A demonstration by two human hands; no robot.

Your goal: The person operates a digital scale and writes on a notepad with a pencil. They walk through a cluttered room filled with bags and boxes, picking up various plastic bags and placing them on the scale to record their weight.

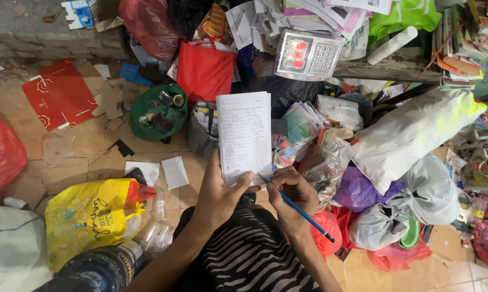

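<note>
I see a white notepad (244, 136) standing upright at mid-frame, its lined page filled with handwritten rows and its bottom edge pinched in the left hand (221, 193). At its five o'clock, the right hand (292, 196) is closed around a blue pen (301, 211), tip touching the pad's lower corner. A weighing scale (308, 55) with a keypad sits at one o'clock, a yellow bag (90, 216) at eight.

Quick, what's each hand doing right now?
Left hand: closed, holding the lined notepad.
Right hand: closed, gripping the blue pencil at the notepad's bottom edge.
</note>
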